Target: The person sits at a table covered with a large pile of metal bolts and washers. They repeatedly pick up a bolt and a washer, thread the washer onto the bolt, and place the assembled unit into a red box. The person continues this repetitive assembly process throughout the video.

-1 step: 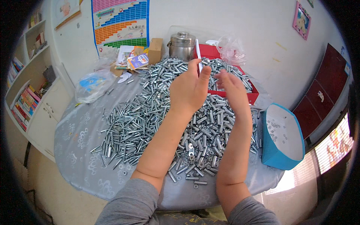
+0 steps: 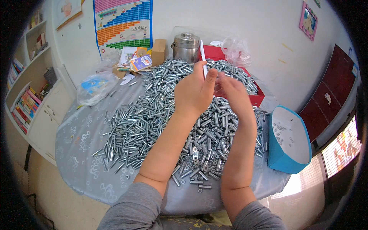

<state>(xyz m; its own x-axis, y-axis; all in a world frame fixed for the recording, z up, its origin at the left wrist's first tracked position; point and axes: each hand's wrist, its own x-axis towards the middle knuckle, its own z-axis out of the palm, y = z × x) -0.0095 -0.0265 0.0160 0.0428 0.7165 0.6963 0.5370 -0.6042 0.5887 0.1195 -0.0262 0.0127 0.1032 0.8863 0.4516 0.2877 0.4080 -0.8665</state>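
Note:
My left hand (image 2: 193, 91) is raised over the middle of a heap of metal sleeves and bolts (image 2: 147, 119), its thumb upright and its fingers curled away from view. Whatever it holds is hidden behind the palm. Close beside its thumb is my right hand (image 2: 234, 94), its fingers smeared by motion, so its grip does not show. Under my forearms lie larger hollow sleeves (image 2: 207, 143), with nuts and washers among them. Beyond my hands stands a red box (image 2: 257, 100) holding more metal pieces.
At the right edge of the grey-clothed table (image 2: 88, 161) stands a blue bin (image 2: 285, 163) with small rings inside. A steel pot (image 2: 186, 48), a cardboard box (image 2: 158, 52) and a clear plastic bag (image 2: 237, 51) are at the back. Another plastic bag (image 2: 96, 88) lies at the left.
My right hand has moved left, closer to my left hand's thumb. My left hand has barely shifted.

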